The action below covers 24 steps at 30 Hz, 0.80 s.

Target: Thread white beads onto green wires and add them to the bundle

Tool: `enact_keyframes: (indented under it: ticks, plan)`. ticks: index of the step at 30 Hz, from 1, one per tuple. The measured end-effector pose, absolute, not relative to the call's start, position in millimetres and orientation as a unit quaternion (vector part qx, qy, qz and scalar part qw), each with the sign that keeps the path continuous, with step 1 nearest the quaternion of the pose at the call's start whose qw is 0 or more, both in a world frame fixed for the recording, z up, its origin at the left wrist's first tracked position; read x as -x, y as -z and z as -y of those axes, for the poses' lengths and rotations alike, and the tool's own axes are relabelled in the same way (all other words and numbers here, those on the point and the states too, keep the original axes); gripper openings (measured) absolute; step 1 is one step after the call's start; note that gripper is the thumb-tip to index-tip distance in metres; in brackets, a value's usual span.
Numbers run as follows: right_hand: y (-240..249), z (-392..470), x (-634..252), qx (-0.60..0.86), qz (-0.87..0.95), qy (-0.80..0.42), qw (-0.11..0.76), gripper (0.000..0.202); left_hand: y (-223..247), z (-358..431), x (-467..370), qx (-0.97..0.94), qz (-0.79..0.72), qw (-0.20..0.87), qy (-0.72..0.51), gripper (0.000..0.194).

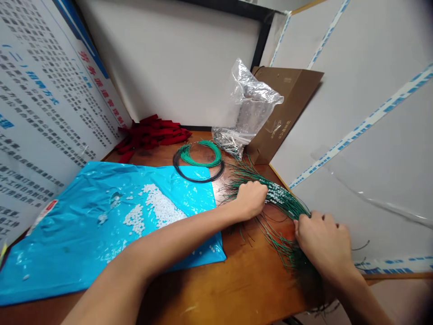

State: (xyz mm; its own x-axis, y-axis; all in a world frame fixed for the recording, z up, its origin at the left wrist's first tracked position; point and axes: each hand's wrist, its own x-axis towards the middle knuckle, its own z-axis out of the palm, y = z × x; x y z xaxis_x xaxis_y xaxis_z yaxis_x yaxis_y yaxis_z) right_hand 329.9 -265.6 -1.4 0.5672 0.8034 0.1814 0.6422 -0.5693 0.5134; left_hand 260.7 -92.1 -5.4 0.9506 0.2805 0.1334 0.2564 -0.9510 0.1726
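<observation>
A long bundle of thin green wires (pixel 287 202), with small white beads along its middle, lies on the wooden table at the right. My left hand (pixel 252 200) is closed at the bundle's far part, beside the beads; its fingertips are hidden. My right hand (pixel 323 241) is closed round the bundle's nearer part, by the right wall. Loose green strands (pixel 279 246) fan out on the table between and below my hands.
White beads (pixel 162 207) lie scattered on a blue plastic sheet (pixel 77 225) at the left. Behind are green (pixel 216 155) and black wire coils (pixel 194 179), red strips (pixel 152 133), a clear plastic bag (pixel 250 99) and a brown board (pixel 287 108). White panels stand around the table (pixel 209 293).
</observation>
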Motion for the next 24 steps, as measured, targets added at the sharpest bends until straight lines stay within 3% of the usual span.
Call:
enact_keyframes:
  ticks: [5,13,16,18,20,24]
  plan:
    - [-29.8,245.8,-329.5,-0.825,-0.492,-0.226,0.161,0.022,2.4,93.0,-253.5,-0.986,-0.125,0.086,-0.073,0.024]
    - [-129.7,183.4,-322.6,-0.786,-0.481,-0.389,-0.027,0.027,-13.6,100.6,-234.7,-0.989,-0.053,0.074,-0.113,0.023]
    - [-141.2,122.5,-326.8,-0.737,-0.616,-0.263,-0.094,0.022,-18.8,100.7,-213.1,-0.988,-0.023,0.065,-0.139,0.019]
    - [-128.4,75.5,-323.5,-0.713,-0.684,-0.145,-0.052,0.021,-21.1,98.3,-190.6,-0.989,-0.016,0.062,-0.135,0.014]
    - [-103.5,33.0,-314.7,-0.669,-0.736,-0.074,0.066,0.022,-21.4,92.3,-163.5,-0.991,-0.023,0.058,-0.121,0.011]
    - [-50.3,-18.0,-298.9,-0.646,-0.75,-0.057,0.128,0.02,-15.1,65.0,-111.7,-0.985,-0.127,0.055,-0.106,0.016]
